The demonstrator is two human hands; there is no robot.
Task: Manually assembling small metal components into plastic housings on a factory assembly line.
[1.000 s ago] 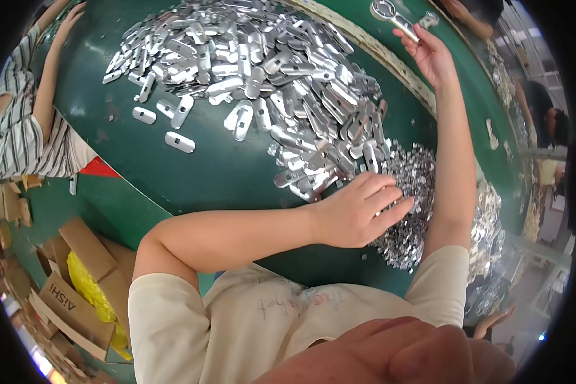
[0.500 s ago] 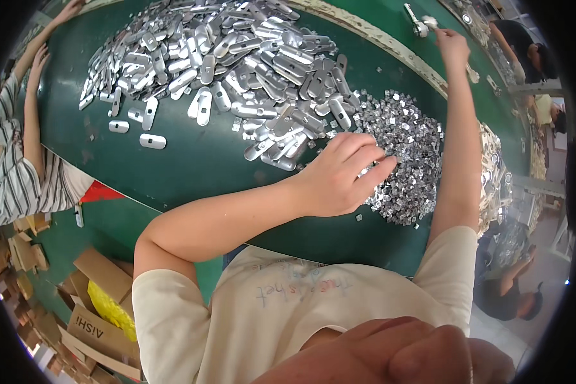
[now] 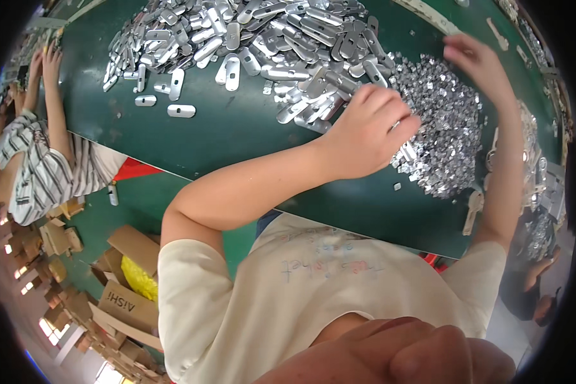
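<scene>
My left hand [image 3: 374,131] is closed over the near-left side of a heap of small square metal pieces [image 3: 445,121]. Its fingers curl around a silver metal plate [image 3: 408,152], whose end shows beneath them. My right hand [image 3: 479,61] hangs above the far right edge of that heap, its fingers smeared by motion. Whether they hold anything cannot be made out. Left of the heap lies a large pile of rounded, elongated silver plates [image 3: 288,73] with holes. A few loose plates [image 3: 182,111] lie apart from it on the green table [image 3: 237,144].
Key-shaped metal parts [image 3: 473,211] and other pale pieces [image 3: 532,179] lie around my right forearm. A raised strip [image 3: 429,14] crosses the table's far side. Another person in a striped shirt [image 3: 38,163] is at the left. Cardboard boxes [image 3: 131,301] stand on the floor.
My right hand has drawn back from shiny parts beyond the strip to the small-piece heap. My left hand stays by the heap with its plate. The whole view has shifted.
</scene>
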